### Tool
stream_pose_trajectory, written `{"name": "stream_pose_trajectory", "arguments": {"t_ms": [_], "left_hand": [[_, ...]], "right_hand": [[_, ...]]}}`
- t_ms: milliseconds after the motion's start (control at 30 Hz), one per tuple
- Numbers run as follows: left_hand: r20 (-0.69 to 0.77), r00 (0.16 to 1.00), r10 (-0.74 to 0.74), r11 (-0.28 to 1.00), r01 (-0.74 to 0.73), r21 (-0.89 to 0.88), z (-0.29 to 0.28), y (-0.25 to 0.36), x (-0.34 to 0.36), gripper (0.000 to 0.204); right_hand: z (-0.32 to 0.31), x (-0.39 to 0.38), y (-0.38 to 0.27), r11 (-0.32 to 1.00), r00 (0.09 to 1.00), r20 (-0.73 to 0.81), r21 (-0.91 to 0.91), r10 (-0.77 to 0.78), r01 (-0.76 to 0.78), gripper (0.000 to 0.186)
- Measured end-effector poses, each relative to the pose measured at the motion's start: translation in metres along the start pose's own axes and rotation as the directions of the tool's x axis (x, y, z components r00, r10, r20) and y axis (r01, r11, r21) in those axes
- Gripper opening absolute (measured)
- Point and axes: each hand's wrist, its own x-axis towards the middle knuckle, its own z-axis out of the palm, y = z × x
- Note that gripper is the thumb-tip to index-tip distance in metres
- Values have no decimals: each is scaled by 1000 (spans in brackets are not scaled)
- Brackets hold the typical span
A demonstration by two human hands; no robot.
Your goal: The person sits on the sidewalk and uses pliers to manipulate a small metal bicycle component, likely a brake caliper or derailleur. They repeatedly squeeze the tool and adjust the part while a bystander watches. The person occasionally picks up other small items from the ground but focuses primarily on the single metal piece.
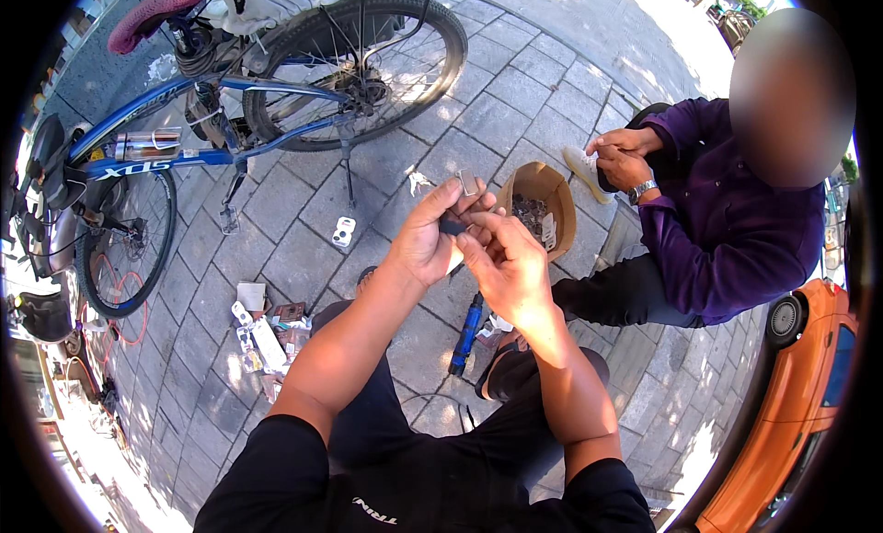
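Note:
Both my hands are held close together in front of me, over the paving. A small silvery rectangular piece (468, 183) sits between the thumb and fingertips of my left hand (426, 228). Lower down, a small dark piece (452, 226) shows against the left palm. My right hand (509, 268) is closed, its thumb and fingers pinched beside that dark piece. What the right fingertips grip is hidden. Just beyond them stands an open cardboard box (563, 222) with many small dark bits inside. A blue and black cylindrical tool (467, 335) lies between my feet.
A blue bicycle (207, 156) stands at the upper left. Small packages and boxes (267, 342) lie on the paving at left, and a white card (343, 231) lies apart. At right sits a person in a purple shirt (727, 225), hands together. An orange car (791, 413) stands lower right.

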Motion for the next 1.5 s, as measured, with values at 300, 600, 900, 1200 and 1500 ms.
{"name": "stream_pose_trajectory", "arguments": {"t_ms": [300, 600, 900, 1200, 1500], "left_hand": [[-35, 997, -66, 993, 69, 96, 5, 6, -7, 36], [58, 998, 17, 1000, -19, 23, 1, 2, -3, 29], [166, 986, 19, 989, -42, 141, -7, 2, 1, 28], [144, 990, 1, 995, -16, 101, 3, 3, -4, 24], [127, 984, -127, 977, 102, 186, -5, 1, -3, 26]], "right_hand": [[4, 4, 4, 995, 992, 103, -75, 79, -71, 24], [-6, 3, 1, 959, 952, 193, 108, 238, -262, 19], [-42, 14, 4, 771, 951, 130, 560, 279, -303, 21], [-42, 19, 7, 653, 923, 78, 684, 376, -324, 24], [-64, 26, 11, 822, 937, 228, 455, 265, -343, 23]]}}
